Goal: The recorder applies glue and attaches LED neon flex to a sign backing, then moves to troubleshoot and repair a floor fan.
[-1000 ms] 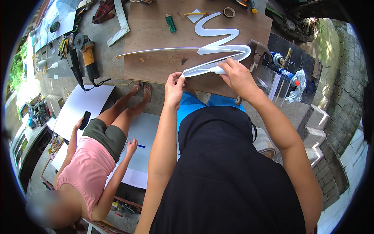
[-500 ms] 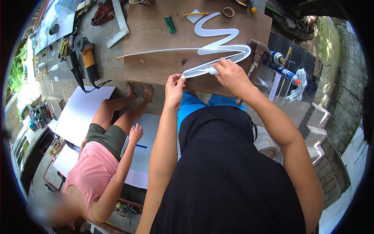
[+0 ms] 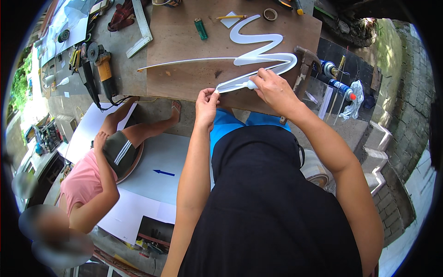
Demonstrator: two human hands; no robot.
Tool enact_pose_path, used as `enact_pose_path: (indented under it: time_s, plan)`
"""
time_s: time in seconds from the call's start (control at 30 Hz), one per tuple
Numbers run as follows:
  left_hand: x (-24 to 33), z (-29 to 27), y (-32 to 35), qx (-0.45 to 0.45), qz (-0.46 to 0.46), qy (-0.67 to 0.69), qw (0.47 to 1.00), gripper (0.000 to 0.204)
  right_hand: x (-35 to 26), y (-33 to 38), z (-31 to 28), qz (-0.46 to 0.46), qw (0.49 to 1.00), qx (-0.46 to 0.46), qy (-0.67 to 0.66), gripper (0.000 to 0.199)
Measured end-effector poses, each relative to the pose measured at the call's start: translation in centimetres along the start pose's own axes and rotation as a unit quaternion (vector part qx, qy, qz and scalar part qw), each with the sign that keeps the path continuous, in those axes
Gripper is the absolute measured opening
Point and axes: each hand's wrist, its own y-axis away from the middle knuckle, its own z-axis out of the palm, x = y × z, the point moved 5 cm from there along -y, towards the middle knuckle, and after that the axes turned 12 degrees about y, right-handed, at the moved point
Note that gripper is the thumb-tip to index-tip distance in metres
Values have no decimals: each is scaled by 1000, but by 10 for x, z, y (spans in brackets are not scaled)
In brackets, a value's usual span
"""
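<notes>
Steadying the white wavy strip (image 3: 258, 55) on the brown surface (image 3: 184, 69): left hand (image 3: 206, 104) pinched its near end, right hand (image 3: 272, 90) clenched a small white tube (image 3: 250, 85) beside; best pressed slowly along the edge.

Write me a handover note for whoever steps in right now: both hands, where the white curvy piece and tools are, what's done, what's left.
Left hand: pinches the near end of the white strip at the board's front edge.
Right hand: holds a small white tube, tip against the strip.
Wavy white piece: flat on the brown board; the strip runs along its near edge.
Nearby: lighter, pencil, tape roll on the far side; hammer at the right edge.
Done: strip follows the near curve as far as the tube.
Left: cannot tell how much edge remains; judge by touch.
</notes>
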Motion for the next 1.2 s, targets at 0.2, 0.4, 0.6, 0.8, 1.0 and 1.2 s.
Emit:
enact_pose_path:
  time_s: [0.2, 0.4, 0.6, 0.8, 1.0, 1.2]
  plan:
    - [0, 1, 1, -1, 2, 7, 1000, 25, 0, 0, -1, -4, 1000, 3, 0, 19]
    - [1, 1, 1, 5, -1, 5, 1000, 25, 1, 0, -1, -8, 1000, 1, 0, 17]
    - [1, 1, 0, 9, 1, -1, 1000, 25, 1, -1, -2, -10, 1000, -2, 5, 15]
    - [1, 0, 1, 7, -1, 3, 1000, 25, 2, -1, -2, -11, 1000, -9, 13, 13]
    - [1, 1, 0, 4, -2, 2, 1000, 26, 2, -3, 1, -15, 999, -18, 32, 14]
    - [1, 1, 0, 4, -4, 3, 1000, 26, -2, -6, -1, -24, 999, -21, 36, 15]
